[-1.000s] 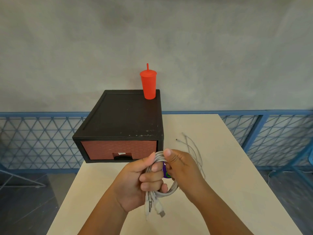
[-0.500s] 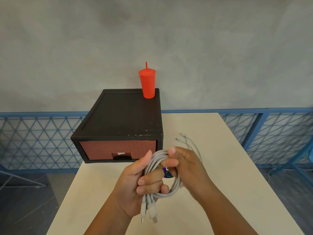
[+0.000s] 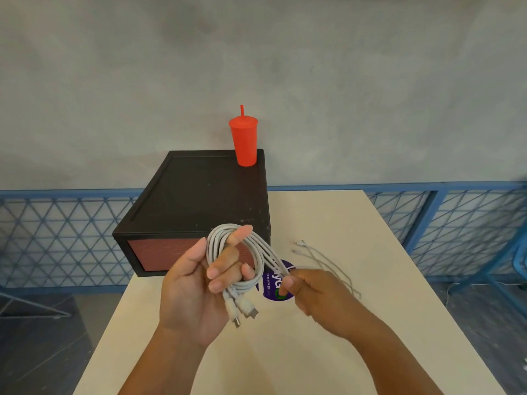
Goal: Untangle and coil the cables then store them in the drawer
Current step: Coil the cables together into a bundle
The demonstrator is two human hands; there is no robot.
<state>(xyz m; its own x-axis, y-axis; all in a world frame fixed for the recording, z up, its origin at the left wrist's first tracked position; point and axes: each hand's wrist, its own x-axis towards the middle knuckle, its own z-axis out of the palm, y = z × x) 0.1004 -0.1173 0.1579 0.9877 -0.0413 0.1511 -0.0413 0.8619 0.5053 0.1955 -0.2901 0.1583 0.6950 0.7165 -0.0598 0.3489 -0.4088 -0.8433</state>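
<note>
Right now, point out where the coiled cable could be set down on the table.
Bare table lies near the front edge, between the forearms, and along the right edge beyond the thin loose cables. The far left is crowded: the black drawer box fills it, red tumbler on top. The left hand holds the coiled cable.

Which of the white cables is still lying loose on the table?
The thin white cable right of the hands lies uncoiled on the table; the thicker cable coil is looped around the left hand.

Setting: plain workroom or terrace, sort uncertain; bare grey plastered wall (image 3: 342, 81) rising behind blue metal lattice railing (image 3: 456, 223), cream rectangular table (image 3: 328, 352) standing before both.
</note>
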